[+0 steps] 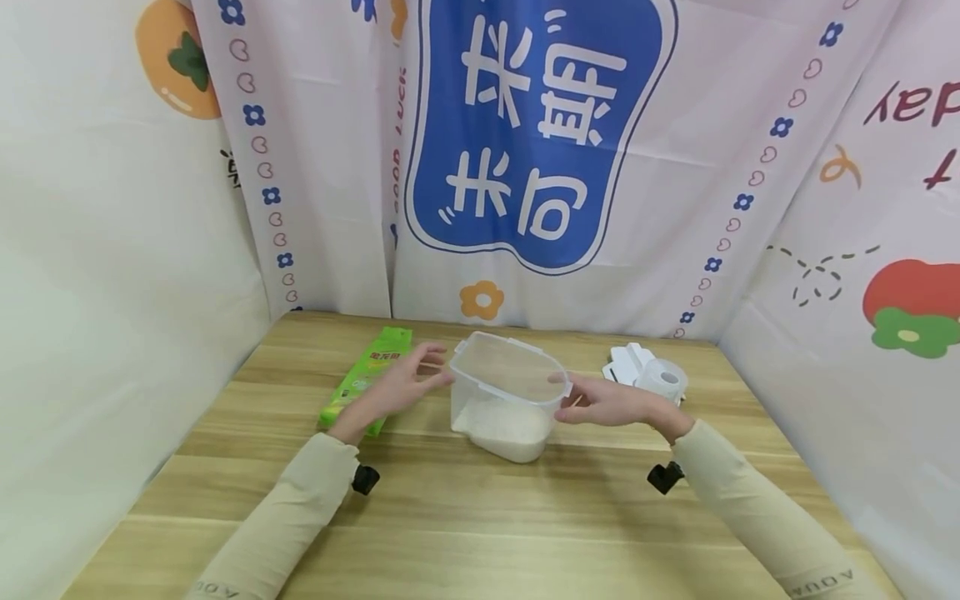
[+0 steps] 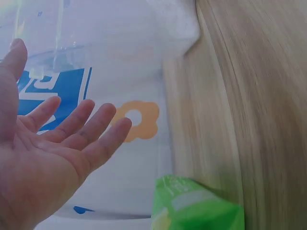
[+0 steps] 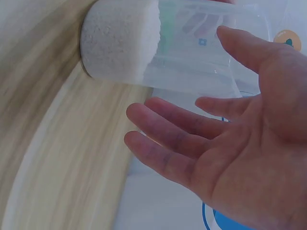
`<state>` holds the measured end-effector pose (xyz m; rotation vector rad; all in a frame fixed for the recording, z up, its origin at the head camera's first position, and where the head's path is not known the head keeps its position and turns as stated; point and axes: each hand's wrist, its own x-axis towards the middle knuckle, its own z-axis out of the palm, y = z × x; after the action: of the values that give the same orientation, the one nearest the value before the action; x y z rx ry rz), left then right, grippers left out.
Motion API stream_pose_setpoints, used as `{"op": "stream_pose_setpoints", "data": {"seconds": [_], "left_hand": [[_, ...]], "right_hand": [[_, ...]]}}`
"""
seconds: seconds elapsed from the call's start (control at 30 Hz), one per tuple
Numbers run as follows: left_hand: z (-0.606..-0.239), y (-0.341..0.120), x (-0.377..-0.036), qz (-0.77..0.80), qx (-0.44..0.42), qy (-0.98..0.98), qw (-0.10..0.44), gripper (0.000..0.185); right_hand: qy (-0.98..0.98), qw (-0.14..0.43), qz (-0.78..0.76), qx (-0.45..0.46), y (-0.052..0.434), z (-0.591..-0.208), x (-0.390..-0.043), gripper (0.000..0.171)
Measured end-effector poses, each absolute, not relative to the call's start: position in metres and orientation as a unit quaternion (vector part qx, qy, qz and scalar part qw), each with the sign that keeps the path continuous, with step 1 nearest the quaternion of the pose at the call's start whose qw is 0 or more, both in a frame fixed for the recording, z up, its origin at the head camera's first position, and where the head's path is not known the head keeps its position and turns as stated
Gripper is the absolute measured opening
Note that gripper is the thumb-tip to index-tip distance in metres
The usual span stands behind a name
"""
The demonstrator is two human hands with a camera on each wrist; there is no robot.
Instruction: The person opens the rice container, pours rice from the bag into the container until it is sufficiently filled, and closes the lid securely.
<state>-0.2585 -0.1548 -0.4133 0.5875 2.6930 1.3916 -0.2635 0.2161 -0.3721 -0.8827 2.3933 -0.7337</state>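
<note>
Hands (image 1: 401, 385) (image 1: 603, 404) flank clear rice container (image 1: 506, 400), fingers spread.

Left hand (image 1: 401, 385) and right hand (image 1: 607, 402) face each other (fingers straight, spread)

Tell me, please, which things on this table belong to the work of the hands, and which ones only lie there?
In use:
clear container with white grains inside
left hand, open beside it
right hand, open at its other side

Lying about:
green packet
tape roll
white lid
</note>
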Motion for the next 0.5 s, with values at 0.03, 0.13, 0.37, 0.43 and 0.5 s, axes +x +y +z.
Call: {"op": "stream_pose_setpoints", "data": {"seconds": [0.03, 0.13, 0.37, 0.43, 0.5], "left_hand": [[-0.414, -0.154, -0.259, 0.456, 0.194, 0.868, 0.029, 0.075], [-0.416, -0.151, -0.261, 0.470, 0.204, 0.858, 0.036, 0.076], [-0.423, -0.144, -0.267, 0.519, 0.233, 0.819, 0.073, 0.084], [-0.425, -0.143, -0.268, 0.518, 0.237, 0.818, 0.077, 0.089], [-0.425, -0.141, -0.268, 0.513, 0.240, 0.820, 0.080, 0.093]], "right_hand": [[0.875, 0.242, -0.265, -0.325, 0.217, -0.370, -0.264, 0.069], [0.875, 0.238, -0.256, -0.334, 0.220, -0.365, -0.265, 0.061], [0.886, 0.240, -0.239, -0.318, 0.231, -0.359, -0.266, 0.060], [0.892, 0.236, -0.230, -0.309, 0.235, -0.359, -0.267, 0.058], [0.899, 0.229, -0.218, -0.304, 0.241, -0.360, -0.269, 0.054]]}}
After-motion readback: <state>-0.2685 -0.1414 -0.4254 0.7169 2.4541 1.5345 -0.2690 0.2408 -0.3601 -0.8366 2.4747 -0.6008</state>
